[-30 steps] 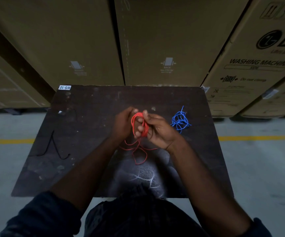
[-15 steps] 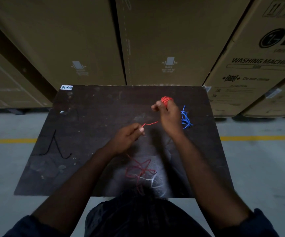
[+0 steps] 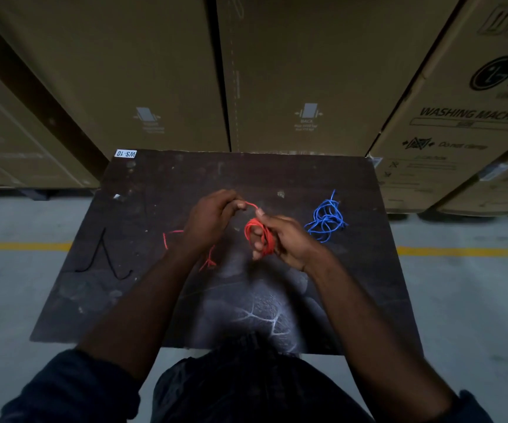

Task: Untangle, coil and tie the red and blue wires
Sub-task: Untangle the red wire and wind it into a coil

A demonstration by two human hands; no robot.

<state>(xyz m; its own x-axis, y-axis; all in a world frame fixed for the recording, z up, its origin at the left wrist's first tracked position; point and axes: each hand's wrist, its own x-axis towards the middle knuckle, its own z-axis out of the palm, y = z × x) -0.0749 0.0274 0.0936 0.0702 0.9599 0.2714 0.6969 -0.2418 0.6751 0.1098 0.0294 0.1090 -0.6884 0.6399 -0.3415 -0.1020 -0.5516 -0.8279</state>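
I observe both forearms reaching over the table from its near edge, and the hands meet above its middle. The left hand sits knuckles up; the right hand is turned palm inward. Against half a second ago, the right hand has drawn back from the table's far right and the left has moved up to meet it. The left fingertips pinch a strand of the red wire. The right fingers curl through its coil, thumb clamping it. The blue wire lies tangled at the table's far right, untouched.
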